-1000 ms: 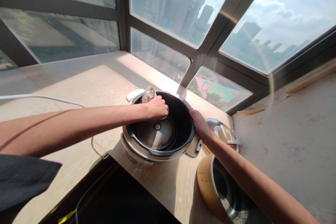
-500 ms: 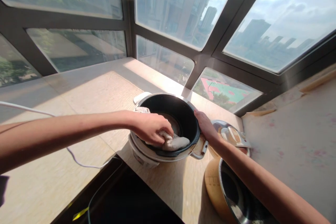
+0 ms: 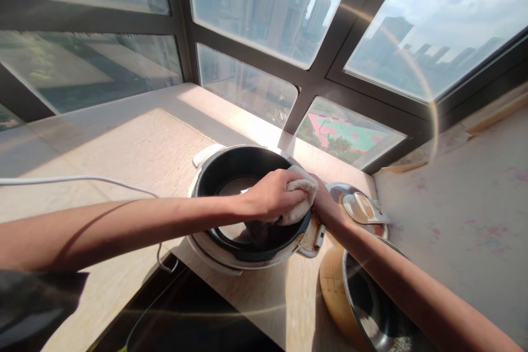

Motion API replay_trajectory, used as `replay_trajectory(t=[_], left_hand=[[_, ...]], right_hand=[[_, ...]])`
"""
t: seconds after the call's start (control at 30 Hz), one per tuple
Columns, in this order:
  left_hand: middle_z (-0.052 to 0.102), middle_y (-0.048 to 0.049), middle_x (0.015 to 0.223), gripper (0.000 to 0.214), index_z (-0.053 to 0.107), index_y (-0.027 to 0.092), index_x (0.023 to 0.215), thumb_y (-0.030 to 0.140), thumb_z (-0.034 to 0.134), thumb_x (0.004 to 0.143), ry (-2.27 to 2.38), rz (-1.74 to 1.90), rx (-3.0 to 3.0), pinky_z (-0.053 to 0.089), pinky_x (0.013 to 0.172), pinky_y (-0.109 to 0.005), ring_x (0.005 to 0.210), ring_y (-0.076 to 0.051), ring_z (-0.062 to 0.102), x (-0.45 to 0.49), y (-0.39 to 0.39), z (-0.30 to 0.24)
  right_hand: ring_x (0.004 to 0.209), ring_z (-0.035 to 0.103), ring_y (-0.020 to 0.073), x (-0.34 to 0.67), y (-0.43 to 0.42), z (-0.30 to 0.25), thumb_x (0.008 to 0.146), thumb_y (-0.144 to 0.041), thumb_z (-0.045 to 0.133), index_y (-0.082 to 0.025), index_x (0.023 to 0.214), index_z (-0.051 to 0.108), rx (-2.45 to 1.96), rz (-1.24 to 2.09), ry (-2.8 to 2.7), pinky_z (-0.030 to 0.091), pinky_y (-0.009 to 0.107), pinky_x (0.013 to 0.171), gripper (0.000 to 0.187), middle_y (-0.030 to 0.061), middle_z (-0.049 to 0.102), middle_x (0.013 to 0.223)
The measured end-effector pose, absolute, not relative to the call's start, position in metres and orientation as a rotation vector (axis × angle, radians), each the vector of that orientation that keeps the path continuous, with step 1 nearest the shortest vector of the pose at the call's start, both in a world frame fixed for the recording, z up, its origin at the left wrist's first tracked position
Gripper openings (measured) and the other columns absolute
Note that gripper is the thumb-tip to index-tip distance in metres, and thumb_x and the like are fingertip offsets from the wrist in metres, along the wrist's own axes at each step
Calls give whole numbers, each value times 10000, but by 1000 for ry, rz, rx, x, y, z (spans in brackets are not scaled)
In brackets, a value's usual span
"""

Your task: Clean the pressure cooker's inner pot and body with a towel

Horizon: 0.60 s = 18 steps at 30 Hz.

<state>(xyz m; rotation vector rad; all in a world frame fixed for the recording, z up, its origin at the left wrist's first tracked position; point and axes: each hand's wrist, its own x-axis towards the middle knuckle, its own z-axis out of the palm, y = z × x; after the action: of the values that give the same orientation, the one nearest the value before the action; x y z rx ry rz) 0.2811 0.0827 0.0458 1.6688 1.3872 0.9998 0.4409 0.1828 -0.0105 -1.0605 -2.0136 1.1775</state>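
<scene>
A white rice cooker (image 3: 197, 245) with a dark round interior stands lidless on the pale ledge. My left hand (image 3: 272, 195) is closed around a bunched whitish cloth (image 3: 304, 190), which presses against the right inner wall near the rim. Right beside the cloth, my right hand (image 3: 325, 202) is at the cooker's right rim; its fingers are mostly hidden behind the cloth. In the earlier frame its thumb lies over that rim. Below my right forearm stands a gold-coloured inner pot (image 3: 333, 289) with a dark inside, partly covered by the arm.
Behind my right wrist lies a round lid with a handle (image 3: 363, 206). A white cord (image 3: 103, 179) runs across the ledge (image 3: 136, 143) at left. Dark-framed windows (image 3: 247, 85) close off the back, and a patterned wall (image 3: 462, 220) rises at right. A dark panel (image 3: 198, 308) lies in front.
My left hand has moved the cloth from the cooker's near inner side to its right inner wall, beside my right hand. My right hand stays at the rim. The view has shifted slightly.
</scene>
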Motion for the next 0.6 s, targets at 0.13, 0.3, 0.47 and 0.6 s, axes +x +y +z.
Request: replay_trajectory(t=[0.13,0.3,0.47,0.6], left_hand=[[716,-20,826,174,748,153,882,218,596,825,1417,996,1738,463,751,-272,798,-179,626,277,100,45],[722,-10,831,194,772,145,939,226,617,856,1361,866,1829,453,755,-253,789,-164,625,262,92,46],[708,1,774,174,752,153,839,234,604,881,1321,631,1853,420,687,-233,736,-145,621,248,59,54],[668,12,705,190,708,171,791,230,572,909,1255,470,1929,385,635,-227,653,-125,588,230,37,62]], right_hand=[[1038,621,296,440,179,-4,885,-475,596,-226,844,693,-1026,1190,-1992,511,455,972,270,62,746,961],[1012,614,262,441,181,-11,979,-554,497,-218,925,705,-1109,1191,-1994,502,435,975,400,57,736,992],[1009,611,254,444,181,-15,1001,-606,455,-241,920,679,-1273,1122,-1952,490,438,1004,436,36,702,945],[1017,616,255,442,177,-10,1001,-601,454,-251,927,676,-1297,1143,-1942,493,437,1009,421,32,694,938]])
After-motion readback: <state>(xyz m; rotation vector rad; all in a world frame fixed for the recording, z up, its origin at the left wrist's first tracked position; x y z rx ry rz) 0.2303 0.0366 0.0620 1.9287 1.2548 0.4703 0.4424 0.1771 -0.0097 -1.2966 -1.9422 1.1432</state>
